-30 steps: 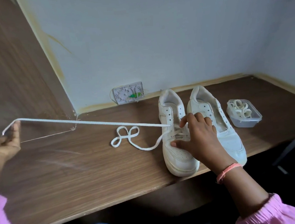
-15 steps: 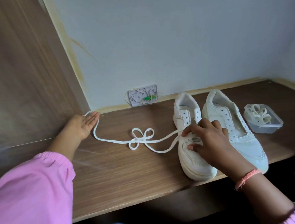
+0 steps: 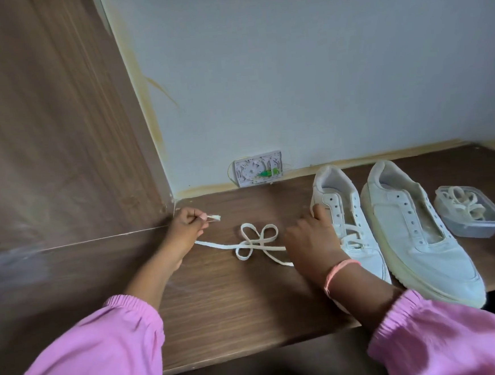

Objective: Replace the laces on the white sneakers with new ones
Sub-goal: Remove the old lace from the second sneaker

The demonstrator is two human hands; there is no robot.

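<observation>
On the wooden table (image 3: 250, 311), seen from the head camera, two white sneakers stand side by side with their heels toward the wall. The left sneaker (image 3: 350, 232) is partly laced over its lower eyelets, while the right sneaker (image 3: 415, 233) is seen without a lace. A white lace (image 3: 256, 240) is trailed from the left sneaker across the table, where it is curled into small loops. Its far end is pinched in the left hand (image 3: 185, 226), whose fingers (image 3: 202, 217) are curled round it near the corner of the wooden side panel (image 3: 52, 128), with the frayed tip left sticking out. The right hand (image 3: 312, 235) is rested against the side of the left sneaker, thumb raised beside the eyelets; whether anything is gripped by it cannot be told. Just right of the sneakers, a clear plastic container (image 3: 474, 222) is seen with pale laces coiled inside. A white socket plate (image 3: 258, 168) is fixed to the wall behind.
</observation>
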